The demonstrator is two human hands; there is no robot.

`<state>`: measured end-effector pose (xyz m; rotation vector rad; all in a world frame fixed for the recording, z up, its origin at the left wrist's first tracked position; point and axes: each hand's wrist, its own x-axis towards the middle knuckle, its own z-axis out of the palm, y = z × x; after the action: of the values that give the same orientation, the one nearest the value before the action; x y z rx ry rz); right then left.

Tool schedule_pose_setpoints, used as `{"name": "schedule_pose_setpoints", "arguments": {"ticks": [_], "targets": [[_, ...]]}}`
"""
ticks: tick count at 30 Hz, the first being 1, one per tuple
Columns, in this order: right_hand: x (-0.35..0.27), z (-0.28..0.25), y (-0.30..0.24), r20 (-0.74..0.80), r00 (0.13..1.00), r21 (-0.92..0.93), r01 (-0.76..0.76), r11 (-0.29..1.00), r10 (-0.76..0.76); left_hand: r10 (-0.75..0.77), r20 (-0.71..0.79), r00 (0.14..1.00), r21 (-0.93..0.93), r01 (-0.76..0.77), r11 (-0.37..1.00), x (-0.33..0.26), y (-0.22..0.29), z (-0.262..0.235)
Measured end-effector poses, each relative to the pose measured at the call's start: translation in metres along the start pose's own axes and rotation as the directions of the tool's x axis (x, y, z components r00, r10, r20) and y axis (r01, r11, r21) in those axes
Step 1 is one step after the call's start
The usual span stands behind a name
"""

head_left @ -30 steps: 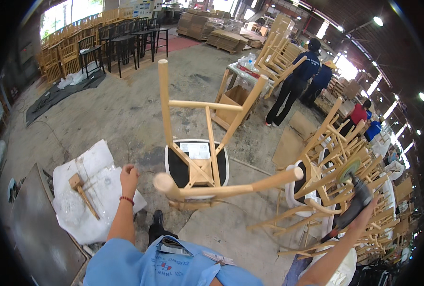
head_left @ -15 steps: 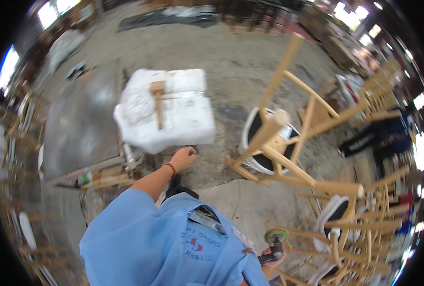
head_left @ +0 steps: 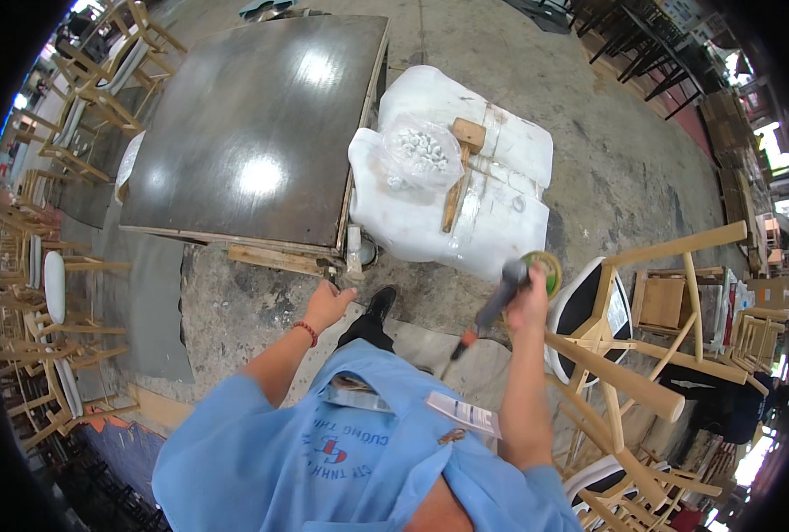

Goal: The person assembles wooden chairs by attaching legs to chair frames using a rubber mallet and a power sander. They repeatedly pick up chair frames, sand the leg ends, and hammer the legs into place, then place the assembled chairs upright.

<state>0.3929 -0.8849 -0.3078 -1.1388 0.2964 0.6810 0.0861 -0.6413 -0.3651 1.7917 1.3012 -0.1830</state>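
Note:
My right hand (head_left: 527, 304) is wrapped round a dark angle grinder (head_left: 499, 293). A yellow-green disc (head_left: 547, 271) shows at the grinder's head, and an orange-collared cord end trails behind it. My left hand (head_left: 327, 304) holds nothing, its thumb apart from its loosely bent fingers, close to the near corner of a dark-topped table (head_left: 261, 124). Beyond both hands lies a white wrapped bundle (head_left: 452, 235). A wooden mallet (head_left: 470, 135) and a clear bag of small white pieces (head_left: 423, 151) rest on it.
An upturned wooden chair with a black-and-white seat (head_left: 589, 310) stands close to my right arm, more chairs below it. Stacked chairs (head_left: 66, 293) line the left side. A white cylinder (head_left: 354, 250) stands by the table corner. Pale sheeting (head_left: 479, 372) covers the floor near my feet.
My view has swung left, bringing the table fully into sight. My right hand has come up and forward with the grinder, from low on the right to beside the white bundle.

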Motion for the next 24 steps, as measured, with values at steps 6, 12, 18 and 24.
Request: {"name": "schedule_pose_setpoints", "arguments": {"ticks": [6,12,18,24], "targets": [[0.136,0.077,-0.012,-0.207,0.776,-0.599,0.381,0.704,-0.596,0.045,-0.064,0.997,-0.216,-0.058,0.975,0.033,0.036,0.002],[0.184,0.155,0.003,-0.188,0.791,-0.858,0.157,0.489,-0.583,-0.243,0.186,0.952,-0.535,0.305,0.787,0.046,0.042,0.020],[0.133,0.118,0.005,0.025,0.895,-0.816,0.276,0.507,-0.446,-0.287,0.228,0.931,-0.556,0.366,0.746,0.051,0.045,0.019],[0.010,0.026,0.054,0.346,0.851,-0.831,0.474,0.292,-0.396,0.006,0.242,0.970,-0.486,0.116,0.866,0.008,0.027,0.020]]}}
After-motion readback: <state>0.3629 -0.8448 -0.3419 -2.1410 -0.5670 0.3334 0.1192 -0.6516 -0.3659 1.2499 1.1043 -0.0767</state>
